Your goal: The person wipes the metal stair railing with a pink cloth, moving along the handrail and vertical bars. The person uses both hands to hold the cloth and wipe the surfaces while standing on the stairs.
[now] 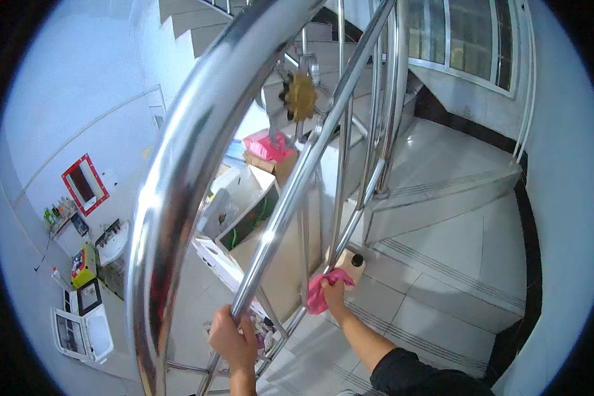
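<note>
My left hand (234, 339) is closed around a slanting metal rail (277, 222) of the stair railing, low in the view. To its right, my right hand (333, 292) holds a pink cloth (317, 297) against the lower rail, close to the foot of an upright bar. A cream plastic jug (351, 267) with a black cap stands on a step just behind the cloth. The thick, shiny handrail (178, 163) curves above and left of both hands. A gold-coloured ornament (301, 96) sits between the bars higher up.
Tiled steps (450, 247) wind up on the right beside a wall with dark skirting. Beyond the railing, lower down, are an open white box (242, 198), a pink bag (267, 146) on a cardboard box, a washbasin (114, 245) and a red-framed mirror (85, 184).
</note>
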`<state>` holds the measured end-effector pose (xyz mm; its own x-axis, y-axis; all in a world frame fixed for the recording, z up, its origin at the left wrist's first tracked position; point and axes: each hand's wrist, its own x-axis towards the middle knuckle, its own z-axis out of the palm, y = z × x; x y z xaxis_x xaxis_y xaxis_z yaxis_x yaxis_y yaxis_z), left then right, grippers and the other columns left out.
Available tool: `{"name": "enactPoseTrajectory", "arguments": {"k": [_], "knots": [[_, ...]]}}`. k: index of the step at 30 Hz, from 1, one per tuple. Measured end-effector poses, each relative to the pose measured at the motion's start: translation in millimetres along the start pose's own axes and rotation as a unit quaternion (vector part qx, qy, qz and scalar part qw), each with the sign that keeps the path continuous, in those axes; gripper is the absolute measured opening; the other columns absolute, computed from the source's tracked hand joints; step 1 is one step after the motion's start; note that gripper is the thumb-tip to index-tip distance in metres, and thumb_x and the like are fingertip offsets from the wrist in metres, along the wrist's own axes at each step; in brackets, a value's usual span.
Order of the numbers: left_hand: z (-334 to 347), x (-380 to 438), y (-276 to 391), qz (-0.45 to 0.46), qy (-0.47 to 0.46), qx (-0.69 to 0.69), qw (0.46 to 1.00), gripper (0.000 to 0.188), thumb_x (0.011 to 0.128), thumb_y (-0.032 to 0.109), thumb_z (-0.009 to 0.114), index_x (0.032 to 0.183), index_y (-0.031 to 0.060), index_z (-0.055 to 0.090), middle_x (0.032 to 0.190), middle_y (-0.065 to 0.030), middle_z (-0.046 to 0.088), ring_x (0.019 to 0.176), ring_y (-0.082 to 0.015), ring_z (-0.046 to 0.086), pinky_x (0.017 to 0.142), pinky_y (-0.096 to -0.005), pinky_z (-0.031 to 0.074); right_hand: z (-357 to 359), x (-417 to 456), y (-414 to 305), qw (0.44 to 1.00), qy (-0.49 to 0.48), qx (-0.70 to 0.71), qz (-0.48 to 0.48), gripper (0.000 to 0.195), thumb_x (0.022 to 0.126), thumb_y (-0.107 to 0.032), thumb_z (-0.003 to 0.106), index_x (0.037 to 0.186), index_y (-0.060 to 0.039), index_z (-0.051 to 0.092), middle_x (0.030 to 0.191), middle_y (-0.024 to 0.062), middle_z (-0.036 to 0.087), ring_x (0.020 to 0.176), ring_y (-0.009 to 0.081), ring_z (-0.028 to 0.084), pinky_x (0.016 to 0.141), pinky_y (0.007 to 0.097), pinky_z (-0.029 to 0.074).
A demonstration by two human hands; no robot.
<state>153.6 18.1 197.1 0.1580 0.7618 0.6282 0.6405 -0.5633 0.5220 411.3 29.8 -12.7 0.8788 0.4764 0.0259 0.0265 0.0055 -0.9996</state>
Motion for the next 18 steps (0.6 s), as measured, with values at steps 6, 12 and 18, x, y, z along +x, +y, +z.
{"name": "enactPoseTrajectory", "arguments": {"k": [6,12,18], "knots": [[-8,-5,-6,-0.037,-0.034,0.010,0.999,0.031,0.085,0.029,0.054,0.097,-0.0005,0.054,0.074,-0.0153,0.054,0.068,-0.0334,0.054,0.061,-0.0427,0.041,-38,-28,-82,0.988,-0.002,0.146,0.051,0.019,0.082,-0.012,0.060,0.097,-0.0016,0.056,0.090,0.0058,0.059,0.080,0.0183,0.056,0.073,0.0339,0.046],[-9,0,1,-0.060,-0.076,-0.013,0.995,0.034,0.078,0.020,0.059,0.104,-0.0005,0.052,0.087,-0.0208,0.056,0.082,-0.0412,0.055,0.073,-0.0471,0.042,-69,39,-233,0.972,-0.034,0.186,-0.138,0.024,0.087,-0.003,0.055,0.111,-0.0035,0.052,0.098,0.0030,0.056,0.089,0.0170,0.054,0.081,0.0325,0.045],[-30,9,8,-0.111,-0.151,0.018,0.982,0.025,0.077,0.006,0.059,0.101,0.0020,0.054,0.087,-0.0211,0.057,0.084,-0.0399,0.056,0.073,-0.0462,0.044,-68,122,-416,0.929,-0.027,0.084,-0.359,0.030,0.094,-0.012,0.047,0.122,-0.0036,0.043,0.100,0.0040,0.052,0.086,0.0144,0.050,0.079,0.0307,0.042]]}}
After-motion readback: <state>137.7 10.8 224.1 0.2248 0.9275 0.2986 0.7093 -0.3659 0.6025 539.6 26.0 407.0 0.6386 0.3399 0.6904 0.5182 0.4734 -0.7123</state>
